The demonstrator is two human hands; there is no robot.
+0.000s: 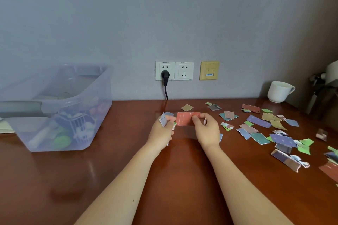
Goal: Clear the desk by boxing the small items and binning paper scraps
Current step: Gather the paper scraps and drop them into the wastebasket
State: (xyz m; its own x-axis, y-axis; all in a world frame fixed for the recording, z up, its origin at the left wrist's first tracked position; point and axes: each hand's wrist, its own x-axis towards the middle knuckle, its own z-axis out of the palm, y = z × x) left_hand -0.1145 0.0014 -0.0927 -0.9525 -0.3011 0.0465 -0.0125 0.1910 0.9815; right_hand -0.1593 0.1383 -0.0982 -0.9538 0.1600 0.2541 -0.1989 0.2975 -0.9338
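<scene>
Two hands work over one desk, which also carries one translucent bluish plastic box, one white cup and upwards of two dozen loose paper scraps in purple, green, tan, teal and brick red. The desk is glossy reddish-brown wood set against a plain grey-blue wall. On the wall at twelve o'clock from the hands are two white sockets and one yellowed data plate. A single black plug sits in the left socket, its cord dropping behind the desk edge. The box stands at nine o'clock, a jumble of small items showing blurred through its wall, a green round one among them. The cup stands at two o'clock by the wall, and the loose scraps fan out from one to four o'clock. At the centre, a red scrap is held level just above the wood between both hands. The right hand pinches its right end, thumb on top. The left hand is curled round a clutch of scraps, its thumb tip meeting the red scrap's left end.
</scene>
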